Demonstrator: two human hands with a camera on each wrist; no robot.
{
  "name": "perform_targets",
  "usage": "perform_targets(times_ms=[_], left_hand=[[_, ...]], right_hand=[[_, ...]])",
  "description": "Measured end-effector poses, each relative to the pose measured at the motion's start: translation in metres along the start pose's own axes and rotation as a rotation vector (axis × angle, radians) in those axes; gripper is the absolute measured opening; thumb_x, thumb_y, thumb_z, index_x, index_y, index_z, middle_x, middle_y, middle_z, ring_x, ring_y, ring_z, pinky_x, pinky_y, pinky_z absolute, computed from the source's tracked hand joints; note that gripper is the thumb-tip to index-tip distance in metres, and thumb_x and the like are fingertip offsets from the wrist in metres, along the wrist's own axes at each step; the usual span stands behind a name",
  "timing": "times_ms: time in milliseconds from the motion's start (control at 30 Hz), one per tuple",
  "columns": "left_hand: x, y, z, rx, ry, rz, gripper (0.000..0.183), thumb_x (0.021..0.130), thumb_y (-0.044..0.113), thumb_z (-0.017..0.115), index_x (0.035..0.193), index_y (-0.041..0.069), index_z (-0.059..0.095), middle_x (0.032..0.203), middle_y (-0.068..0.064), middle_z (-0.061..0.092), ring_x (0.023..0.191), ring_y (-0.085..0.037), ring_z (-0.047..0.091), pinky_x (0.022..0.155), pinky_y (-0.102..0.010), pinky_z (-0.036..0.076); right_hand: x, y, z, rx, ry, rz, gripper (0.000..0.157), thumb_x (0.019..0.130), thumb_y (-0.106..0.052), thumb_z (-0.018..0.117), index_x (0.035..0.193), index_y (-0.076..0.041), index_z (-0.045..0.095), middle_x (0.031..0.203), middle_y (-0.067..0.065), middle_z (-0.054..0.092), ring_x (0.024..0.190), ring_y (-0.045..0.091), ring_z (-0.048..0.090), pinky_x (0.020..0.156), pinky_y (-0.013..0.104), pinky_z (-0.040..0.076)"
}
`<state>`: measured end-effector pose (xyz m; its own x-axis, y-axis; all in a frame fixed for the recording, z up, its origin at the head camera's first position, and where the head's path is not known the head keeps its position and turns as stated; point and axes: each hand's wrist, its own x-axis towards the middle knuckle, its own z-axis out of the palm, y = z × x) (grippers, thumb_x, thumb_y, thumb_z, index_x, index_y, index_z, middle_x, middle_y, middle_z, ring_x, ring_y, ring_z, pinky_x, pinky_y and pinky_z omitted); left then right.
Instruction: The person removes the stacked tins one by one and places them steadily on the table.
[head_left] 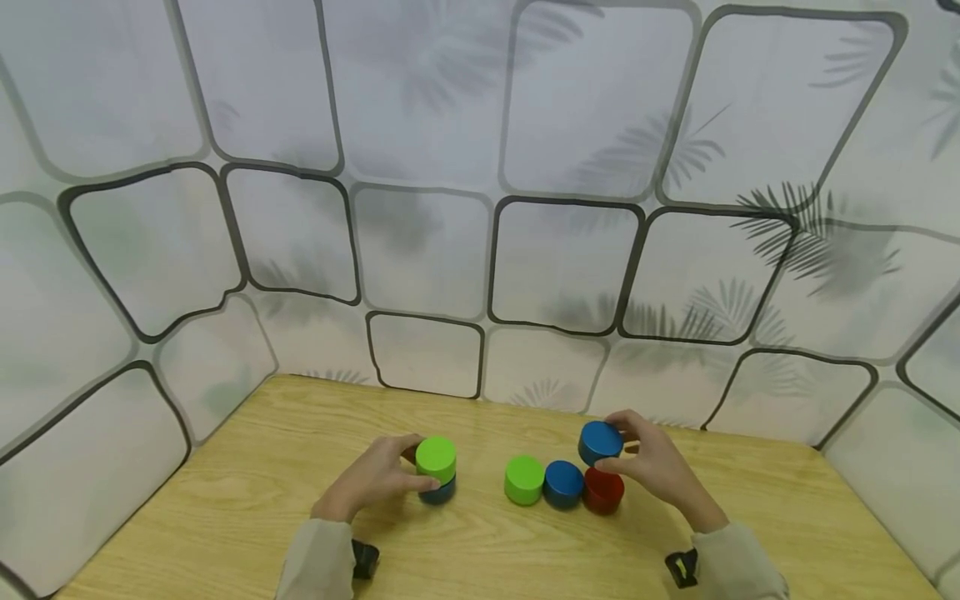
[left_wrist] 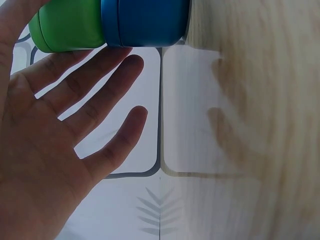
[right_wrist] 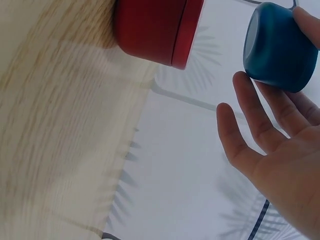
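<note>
My left hand (head_left: pixel 381 475) holds a green round container (head_left: pixel 436 457) between thumb and fingers, right on top of a blue container (head_left: pixel 438 492). In the left wrist view the green container (left_wrist: pixel 70 25) meets the blue one (left_wrist: pixel 147 22), whose base is at the table. My right hand (head_left: pixel 652 462) pinches another blue container (head_left: pixel 599 440) above a red container (head_left: pixel 603 492). The right wrist view shows this blue container (right_wrist: pixel 280 47) raised apart from the red one (right_wrist: pixel 155 30), which stands on the table.
Left of the red container, a blue container (head_left: pixel 562 484) and a green container (head_left: pixel 523 480) stand beside it in a row. The wooden table (head_left: pixel 480 558) ends at a patterned curtain (head_left: pixel 427 354) behind and at both sides.
</note>
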<state>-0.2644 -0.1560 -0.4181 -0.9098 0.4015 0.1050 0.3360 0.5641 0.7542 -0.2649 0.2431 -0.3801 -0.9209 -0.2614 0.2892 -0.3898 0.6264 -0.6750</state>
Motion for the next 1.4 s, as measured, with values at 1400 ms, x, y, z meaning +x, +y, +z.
perform_targets(times_ms=[1400], left_hand=[[0.000, -0.001, -0.002, 0.000, 0.002, 0.020, 0.051, 0.087, 0.027, 0.082, 0.128, 0.002, 0.065, 0.107, -0.002, 0.068, 0.102, -0.022, 0.061, 0.092, -0.056, 0.049]], right_hand=[[-0.021, 0.032, -0.022, -0.046, -0.027, 0.030, 0.054, 0.077, -0.006, 0.088, 0.119, 0.007, 0.057, 0.111, 0.019, 0.067, 0.095, 0.030, 0.066, 0.080, 0.046, 0.055]])
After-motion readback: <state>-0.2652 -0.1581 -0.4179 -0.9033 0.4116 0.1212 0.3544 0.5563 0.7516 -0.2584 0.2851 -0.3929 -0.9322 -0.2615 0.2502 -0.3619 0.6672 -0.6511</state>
